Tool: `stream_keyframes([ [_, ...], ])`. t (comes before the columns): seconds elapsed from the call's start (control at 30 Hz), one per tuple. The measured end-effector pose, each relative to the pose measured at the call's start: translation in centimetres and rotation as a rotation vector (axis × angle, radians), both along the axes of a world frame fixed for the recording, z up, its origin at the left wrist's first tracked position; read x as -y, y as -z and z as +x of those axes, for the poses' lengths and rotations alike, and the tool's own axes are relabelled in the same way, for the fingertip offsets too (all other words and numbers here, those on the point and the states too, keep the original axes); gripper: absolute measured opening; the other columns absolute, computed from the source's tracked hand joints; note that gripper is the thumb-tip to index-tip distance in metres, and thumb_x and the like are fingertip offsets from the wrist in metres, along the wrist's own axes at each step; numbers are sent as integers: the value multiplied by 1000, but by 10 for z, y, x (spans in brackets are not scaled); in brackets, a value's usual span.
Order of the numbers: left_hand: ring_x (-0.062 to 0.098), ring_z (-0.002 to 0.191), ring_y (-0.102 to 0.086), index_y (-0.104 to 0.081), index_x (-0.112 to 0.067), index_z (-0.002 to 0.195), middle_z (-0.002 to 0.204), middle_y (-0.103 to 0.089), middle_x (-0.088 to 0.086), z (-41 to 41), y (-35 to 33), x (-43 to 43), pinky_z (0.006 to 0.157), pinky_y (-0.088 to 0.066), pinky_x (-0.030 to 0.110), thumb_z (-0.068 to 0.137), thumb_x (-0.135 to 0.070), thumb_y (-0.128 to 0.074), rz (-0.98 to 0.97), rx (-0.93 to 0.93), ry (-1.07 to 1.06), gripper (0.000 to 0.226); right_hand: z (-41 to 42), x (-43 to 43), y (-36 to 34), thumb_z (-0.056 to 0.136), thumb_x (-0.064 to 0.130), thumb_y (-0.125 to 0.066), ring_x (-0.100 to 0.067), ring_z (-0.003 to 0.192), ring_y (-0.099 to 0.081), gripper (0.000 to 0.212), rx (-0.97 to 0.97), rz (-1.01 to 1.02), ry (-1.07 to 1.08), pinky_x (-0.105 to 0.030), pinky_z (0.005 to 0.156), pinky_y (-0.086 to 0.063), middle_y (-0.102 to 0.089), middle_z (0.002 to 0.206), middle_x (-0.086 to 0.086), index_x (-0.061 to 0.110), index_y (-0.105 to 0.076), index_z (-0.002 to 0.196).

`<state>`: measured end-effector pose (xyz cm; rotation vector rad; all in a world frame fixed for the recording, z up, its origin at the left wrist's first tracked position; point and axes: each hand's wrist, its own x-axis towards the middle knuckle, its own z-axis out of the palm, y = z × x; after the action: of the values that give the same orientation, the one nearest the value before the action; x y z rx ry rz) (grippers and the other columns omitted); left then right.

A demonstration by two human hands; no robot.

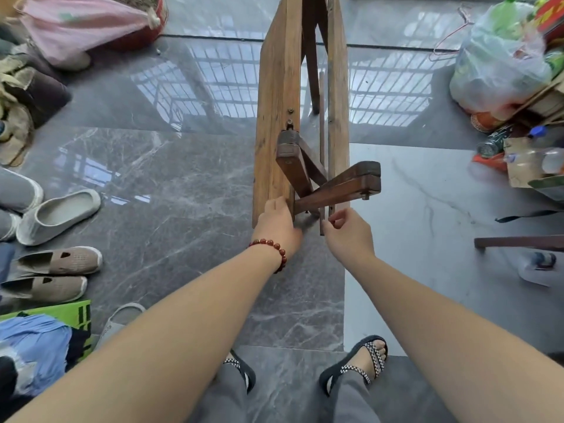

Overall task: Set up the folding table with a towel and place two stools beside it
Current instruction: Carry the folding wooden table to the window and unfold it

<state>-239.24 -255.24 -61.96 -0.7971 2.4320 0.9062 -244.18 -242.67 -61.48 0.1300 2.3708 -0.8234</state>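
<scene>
upright folding table (276,102), left hand (276,222) gripping it

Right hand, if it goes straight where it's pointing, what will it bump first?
Probably the thin wooden slat of the folding table, just ahead of the right hand. Depth is unclear, so it might be the table's right board instead.
</scene>
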Motion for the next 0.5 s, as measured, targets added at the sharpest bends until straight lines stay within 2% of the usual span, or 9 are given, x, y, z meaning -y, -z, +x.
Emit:
stream_keyframes([
  [0.17, 33, 117, -49, -18, -8, 145, 146, -28, 11, -12, 15, -12, 92, -47, 44, 88, -11, -52, -30, -12, -8, 67, -2, 5, 13, 87, 28, -62, -22, 79, -57, 21, -78, 106, 11, -28, 63, -40, -57, 85, 1, 14, -49, 95],
  [0.27, 34, 110, -53, -21, -7, 142, 143, -32, 15, -20, 25, -9, 82, -50, 46, 86, -8, -52, -76, 3, -14, 63, -10, 13, 24, 85, 33, -64, -28, 93, -59, 31, -149, 180, -33, -37, 73, -52, -57, 107, -7, 11, -54, 104],
  [0.33, 37, 109, -53, -24, -6, 138, 140, -34, 17, -25, 28, -6, 81, -50, 49, 86, -10, -53, -100, 18, -20, 60, -13, 20, 31, 84, 38, -62, -30, 99, -59, 35, -185, 179, -67, -42, 79, -54, -56, 117, -8, 14, -60, 109],
  [0.43, 38, 115, -49, -22, -7, 140, 144, -28, 17, -33, 37, 1, 85, -47, 49, 88, -12, -51, -143, 51, -26, 60, -18, 28, 38, 83, 36, -60, -31, 95, -61, 31, -139, 179, -64, -38, 78, -54, -64, 105, -6, 20, -62, 109],
  [0.5, 39, 115, -50, -21, -8, 142, 147, -24, 15, -38, 45, 3, 83, -47, 47, 90, -10, -46, -153, 41, -33, 58, -21, 29, 45, 82, 36, -58, -30, 93, -62, 31, -95, 185, 0, -32, 72, -48, -64, 100, -3, 22, -60, 110],
])
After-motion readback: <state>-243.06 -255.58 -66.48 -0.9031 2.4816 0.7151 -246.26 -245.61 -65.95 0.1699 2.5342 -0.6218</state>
